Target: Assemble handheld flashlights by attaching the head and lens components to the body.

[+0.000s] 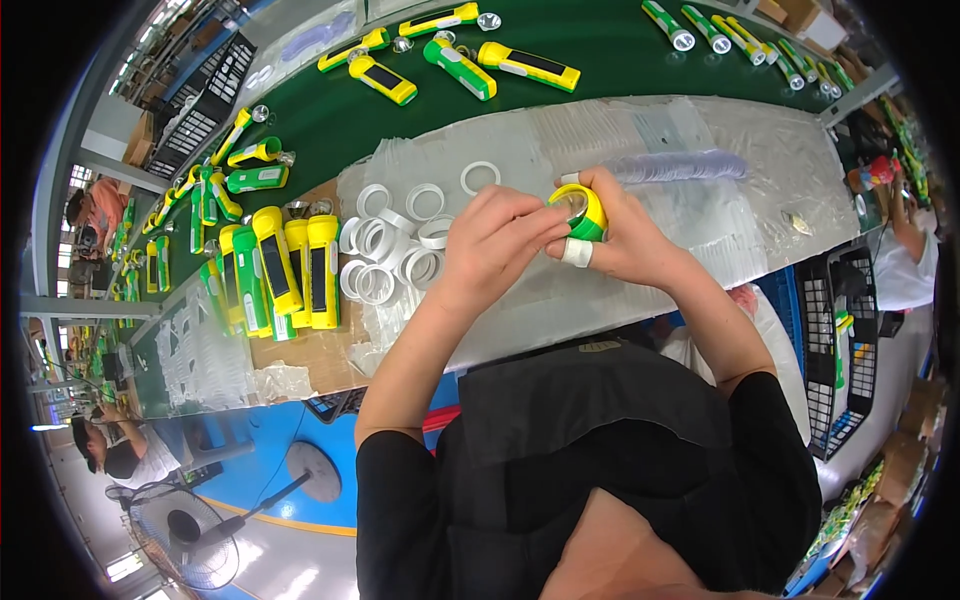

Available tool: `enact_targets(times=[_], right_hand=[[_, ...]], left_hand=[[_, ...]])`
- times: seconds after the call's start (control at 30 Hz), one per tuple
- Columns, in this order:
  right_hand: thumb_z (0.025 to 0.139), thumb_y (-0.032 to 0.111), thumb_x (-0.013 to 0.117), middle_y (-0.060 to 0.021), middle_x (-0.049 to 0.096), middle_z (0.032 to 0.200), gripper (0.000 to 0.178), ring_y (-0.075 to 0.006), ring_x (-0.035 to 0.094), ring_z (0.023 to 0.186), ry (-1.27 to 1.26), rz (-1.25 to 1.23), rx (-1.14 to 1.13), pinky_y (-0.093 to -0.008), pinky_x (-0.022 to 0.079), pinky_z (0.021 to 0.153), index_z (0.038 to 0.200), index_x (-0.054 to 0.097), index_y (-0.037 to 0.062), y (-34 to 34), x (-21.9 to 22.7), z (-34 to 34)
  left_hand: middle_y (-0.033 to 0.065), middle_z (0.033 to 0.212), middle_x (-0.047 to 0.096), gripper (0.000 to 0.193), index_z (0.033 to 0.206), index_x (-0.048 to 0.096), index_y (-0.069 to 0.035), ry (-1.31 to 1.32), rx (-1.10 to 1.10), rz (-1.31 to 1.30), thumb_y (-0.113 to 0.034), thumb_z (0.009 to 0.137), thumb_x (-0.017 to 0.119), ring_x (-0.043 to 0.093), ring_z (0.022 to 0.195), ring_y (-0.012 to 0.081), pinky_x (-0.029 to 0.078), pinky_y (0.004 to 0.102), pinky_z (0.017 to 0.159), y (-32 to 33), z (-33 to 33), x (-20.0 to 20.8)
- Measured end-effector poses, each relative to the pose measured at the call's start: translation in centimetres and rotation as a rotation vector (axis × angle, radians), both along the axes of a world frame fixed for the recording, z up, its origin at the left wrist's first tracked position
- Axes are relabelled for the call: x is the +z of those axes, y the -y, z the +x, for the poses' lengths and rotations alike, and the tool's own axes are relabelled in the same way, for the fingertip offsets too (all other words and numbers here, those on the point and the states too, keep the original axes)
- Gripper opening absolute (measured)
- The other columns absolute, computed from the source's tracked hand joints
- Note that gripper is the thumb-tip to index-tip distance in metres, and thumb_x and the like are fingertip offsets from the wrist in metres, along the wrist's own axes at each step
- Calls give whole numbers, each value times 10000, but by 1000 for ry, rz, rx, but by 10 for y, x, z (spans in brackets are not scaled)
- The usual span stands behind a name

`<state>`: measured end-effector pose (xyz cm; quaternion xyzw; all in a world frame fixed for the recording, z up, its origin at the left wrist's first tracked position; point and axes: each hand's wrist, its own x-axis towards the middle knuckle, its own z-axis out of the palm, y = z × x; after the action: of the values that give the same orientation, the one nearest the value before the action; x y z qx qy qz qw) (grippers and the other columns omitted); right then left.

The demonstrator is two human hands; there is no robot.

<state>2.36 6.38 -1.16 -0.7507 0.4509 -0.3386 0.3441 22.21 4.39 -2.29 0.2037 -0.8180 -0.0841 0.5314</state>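
Note:
My right hand [632, 238] is closed around a yellow and green flashlight [594, 222], its round end facing my left hand. White wrappings cover the thumb and a fingertip of that hand. My left hand [500, 240] has its fingers pinched together at the flashlight's mouth, on a clear round disc [573, 203]; the fingers hide part of it. Left of my left hand lie several white rings [376, 240], some overlapping. Beyond my right hand a long row of clear discs [682, 167] rests on the plastic-covered table [540, 305].
Several yellow and green flashlights [272, 262] are piled at the left on cardboard. More flashlights [528, 66] lie on the green belt [600, 40] along the far side. A black crate [838, 350] stands at the right, a fan [185, 530] on the floor at lower left. Other people sit nearby.

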Motion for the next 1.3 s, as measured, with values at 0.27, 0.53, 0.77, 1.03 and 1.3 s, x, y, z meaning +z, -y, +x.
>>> enact_targets(times=[0.27, 0.53, 0.77, 1.03, 1.3], right_hand=[[836, 241, 762, -89, 591, 1118, 533, -195, 594, 998, 108, 111, 64, -342, 485, 840, 1224, 463, 31, -2, 5, 6], [937, 325, 634, -76, 589, 1087, 511, -187, 629, 861, 594, 405, 193, -332, 520, 788, 1314, 452, 33, -10, 9, 16], [949, 377, 603, -82, 599, 1053, 510, -179, 627, 845, 684, 314, 155, -318, 524, 746, 1300, 460, 35, -14, 0, 21], [936, 323, 628, -61, 589, 1010, 450, -150, 610, 824, 692, 366, 203, -293, 512, 702, 1255, 484, 40, -17, 2, 19], [922, 238, 660, -39, 579, 1002, 383, -127, 585, 848, 671, 349, 245, -286, 491, 748, 1220, 513, 47, -26, -2, 15]], left_hand=[[66, 857, 615, 308, 958, 686, -38, 86, 135, -249, -9, 669, 787, 606, 736, 235, 513, 309, 621, -3, 7, 0], [59, 898, 631, 342, 988, 696, -46, 140, 201, -426, -1, 660, 783, 616, 771, 229, 519, 308, 629, -2, 17, 8], [65, 912, 649, 303, 980, 690, -39, 11, 7, -246, -14, 691, 781, 623, 790, 238, 518, 325, 677, 2, 14, 17], [143, 1134, 635, 276, 1021, 651, -43, -16, -162, -22, 4, 760, 728, 608, 963, 279, 488, 380, 834, 1, 14, 20], [174, 1275, 587, 361, 1200, 569, -55, 75, -287, 188, -50, 840, 582, 582, 1125, 379, 408, 480, 978, -14, -1, 13]])
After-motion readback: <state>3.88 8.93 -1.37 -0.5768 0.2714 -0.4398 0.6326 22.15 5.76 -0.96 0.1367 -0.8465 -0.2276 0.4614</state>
